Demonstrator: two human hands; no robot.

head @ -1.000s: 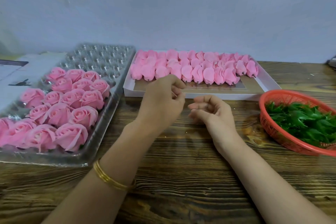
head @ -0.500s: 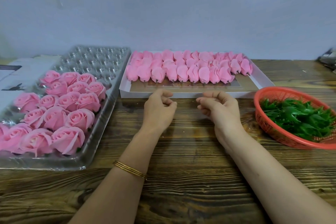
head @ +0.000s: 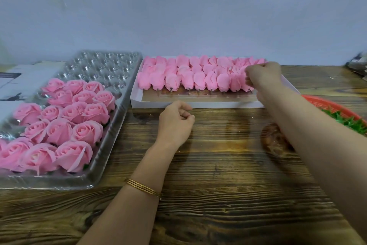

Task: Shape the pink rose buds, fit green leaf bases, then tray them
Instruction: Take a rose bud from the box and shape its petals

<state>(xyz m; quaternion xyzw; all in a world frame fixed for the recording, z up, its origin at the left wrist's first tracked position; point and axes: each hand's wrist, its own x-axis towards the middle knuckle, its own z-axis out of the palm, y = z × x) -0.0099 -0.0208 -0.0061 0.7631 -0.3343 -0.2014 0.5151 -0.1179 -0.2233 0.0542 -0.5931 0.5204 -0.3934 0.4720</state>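
back wall (head: 178,6): plain pale blue-grey, matte, faint scuffs upper left. it meets the far table edge in a straight line. table (head: 218,195): dark brown wood, coarse grain running left to right, glossy patches catching soft, even light. far left: white printed sheet (head: 21,79). far right edge: dark object (head: 358,66), too blurred to identify.

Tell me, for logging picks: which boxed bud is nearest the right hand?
The front row's rightmost bud, at the fingertips of the right hand; the others lie farther left.
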